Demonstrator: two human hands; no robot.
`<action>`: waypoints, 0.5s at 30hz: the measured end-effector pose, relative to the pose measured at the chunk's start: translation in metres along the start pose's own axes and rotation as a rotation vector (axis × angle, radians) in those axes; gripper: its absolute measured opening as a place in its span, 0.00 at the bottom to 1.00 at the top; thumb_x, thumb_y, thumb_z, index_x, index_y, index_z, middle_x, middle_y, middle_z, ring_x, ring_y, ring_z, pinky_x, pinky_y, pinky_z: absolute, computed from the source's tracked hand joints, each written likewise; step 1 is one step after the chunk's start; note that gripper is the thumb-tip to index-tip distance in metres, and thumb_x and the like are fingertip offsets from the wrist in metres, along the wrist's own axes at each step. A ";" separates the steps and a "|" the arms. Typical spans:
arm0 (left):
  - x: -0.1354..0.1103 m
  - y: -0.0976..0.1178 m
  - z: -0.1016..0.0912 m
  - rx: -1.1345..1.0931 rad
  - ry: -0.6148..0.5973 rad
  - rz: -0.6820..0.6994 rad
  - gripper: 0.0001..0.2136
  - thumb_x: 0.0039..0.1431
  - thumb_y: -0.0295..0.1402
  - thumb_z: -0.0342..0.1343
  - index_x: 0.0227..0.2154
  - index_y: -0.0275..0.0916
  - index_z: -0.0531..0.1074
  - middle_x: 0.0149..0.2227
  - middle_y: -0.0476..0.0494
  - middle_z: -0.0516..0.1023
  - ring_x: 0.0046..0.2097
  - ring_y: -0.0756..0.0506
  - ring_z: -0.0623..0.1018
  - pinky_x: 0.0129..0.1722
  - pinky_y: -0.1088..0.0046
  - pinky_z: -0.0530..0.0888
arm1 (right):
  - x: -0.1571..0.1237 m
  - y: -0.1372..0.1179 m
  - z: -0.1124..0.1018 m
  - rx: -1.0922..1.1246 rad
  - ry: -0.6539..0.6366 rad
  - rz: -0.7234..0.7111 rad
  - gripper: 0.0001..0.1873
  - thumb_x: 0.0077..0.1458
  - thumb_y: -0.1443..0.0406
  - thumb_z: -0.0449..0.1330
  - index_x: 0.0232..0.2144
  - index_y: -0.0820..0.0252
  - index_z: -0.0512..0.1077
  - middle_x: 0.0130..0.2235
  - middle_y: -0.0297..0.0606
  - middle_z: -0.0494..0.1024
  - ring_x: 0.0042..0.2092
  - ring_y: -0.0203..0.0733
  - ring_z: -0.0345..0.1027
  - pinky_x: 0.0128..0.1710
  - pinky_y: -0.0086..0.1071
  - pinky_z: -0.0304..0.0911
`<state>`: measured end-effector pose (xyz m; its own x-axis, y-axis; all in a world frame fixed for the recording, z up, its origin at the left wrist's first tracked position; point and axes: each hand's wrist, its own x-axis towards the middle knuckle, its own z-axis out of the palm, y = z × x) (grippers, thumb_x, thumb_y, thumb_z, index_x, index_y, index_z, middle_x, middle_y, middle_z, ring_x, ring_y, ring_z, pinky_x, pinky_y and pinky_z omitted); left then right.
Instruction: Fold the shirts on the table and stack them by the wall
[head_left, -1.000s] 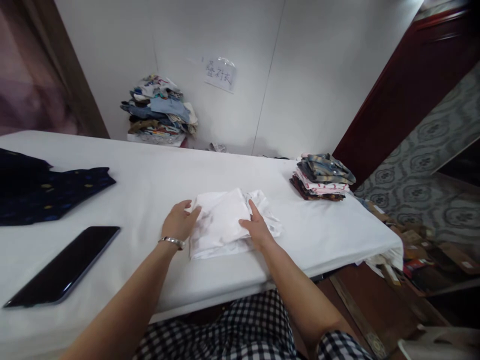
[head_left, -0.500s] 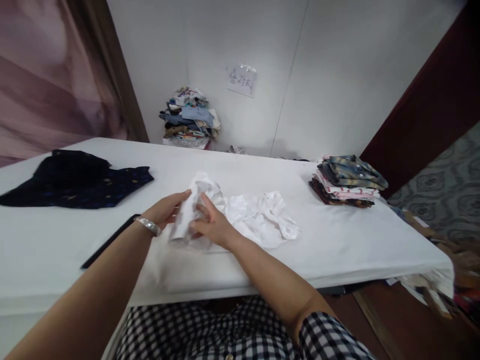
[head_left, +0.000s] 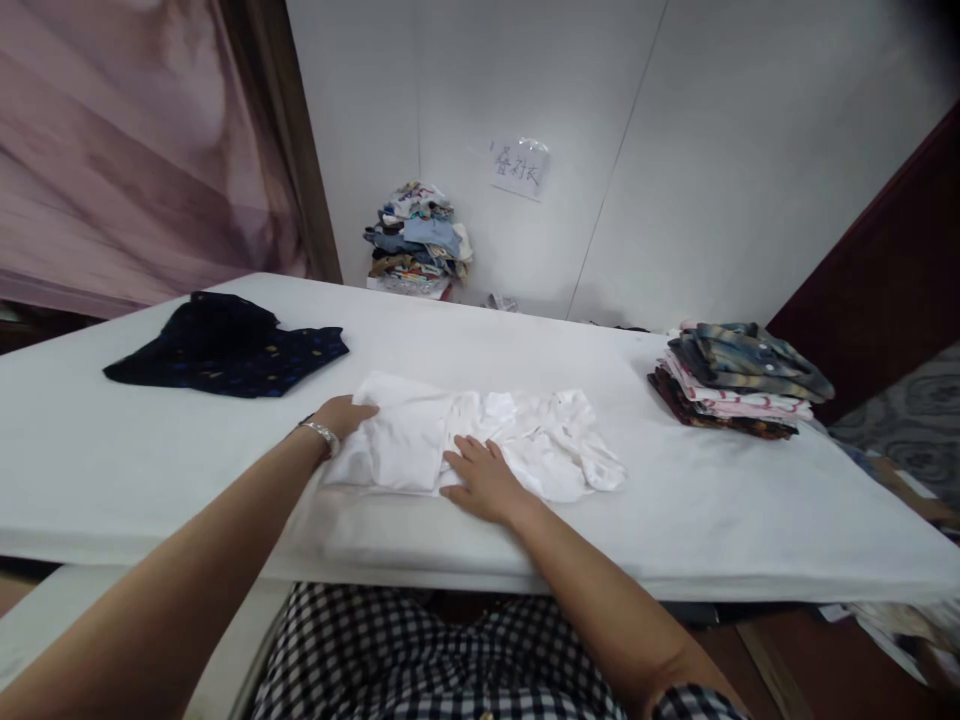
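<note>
A white shirt (head_left: 405, 430) lies partly folded in a long strip near the table's front edge. Its left part is laid over fairly flat, while the right part is rumpled. At the strip's left end, my left hand (head_left: 343, 416) is closed on the cloth's edge; some of its fingers are hidden. My right hand (head_left: 484, 480) rests palm down on the middle of the shirt with fingers spread, holding nothing.
A dark patterned garment (head_left: 232, 350) lies at the table's left. Folded shirts (head_left: 739, 380) are stacked at the right. A heap of clothes (head_left: 420, 235) stands behind the table (head_left: 510, 340), against the wall below a paper sign (head_left: 520, 168).
The white shirt's left part, lifted and curled between both hands before, now lies flatter. My right hand has moved right and opened onto the cloth. The view has shifted left.
</note>
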<state>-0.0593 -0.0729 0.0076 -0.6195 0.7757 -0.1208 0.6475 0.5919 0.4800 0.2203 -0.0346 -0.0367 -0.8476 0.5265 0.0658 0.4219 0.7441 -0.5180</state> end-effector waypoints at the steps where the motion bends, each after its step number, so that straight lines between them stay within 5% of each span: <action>1: 0.001 0.001 -0.002 0.039 0.019 0.009 0.14 0.50 0.39 0.52 0.33 0.36 0.76 0.39 0.33 0.80 0.43 0.35 0.78 0.41 0.64 0.74 | 0.000 0.001 0.003 -0.010 -0.004 -0.007 0.29 0.58 0.57 0.58 0.60 0.56 0.62 0.67 0.48 0.54 0.68 0.55 0.42 0.64 0.55 0.35; 4: 0.004 0.004 -0.008 0.134 0.051 0.029 0.14 0.48 0.37 0.52 0.34 0.36 0.76 0.41 0.31 0.79 0.47 0.33 0.77 0.45 0.63 0.72 | 0.002 0.004 0.009 0.054 0.064 -0.027 0.28 0.58 0.58 0.58 0.59 0.56 0.63 0.66 0.47 0.56 0.67 0.54 0.44 0.64 0.55 0.36; 8: 0.000 0.021 -0.015 0.239 0.083 0.063 0.18 0.48 0.34 0.51 0.41 0.34 0.74 0.45 0.28 0.77 0.48 0.31 0.75 0.45 0.60 0.71 | 0.004 0.011 0.010 0.301 0.356 -0.028 0.25 0.56 0.60 0.57 0.56 0.57 0.67 0.61 0.46 0.65 0.65 0.48 0.51 0.64 0.48 0.45; 15: -0.021 0.109 -0.009 0.231 0.096 0.185 0.24 0.52 0.36 0.52 0.53 0.34 0.66 0.51 0.27 0.74 0.52 0.32 0.74 0.47 0.60 0.70 | 0.001 0.019 -0.008 0.839 0.713 0.129 0.20 0.54 0.59 0.57 0.48 0.56 0.72 0.51 0.41 0.76 0.54 0.44 0.67 0.56 0.42 0.60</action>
<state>0.0200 -0.0265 0.0697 -0.5132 0.8575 0.0378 0.8304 0.4849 0.2743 0.2298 -0.0166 -0.0391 -0.3195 0.8966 0.3066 -0.0867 0.2945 -0.9517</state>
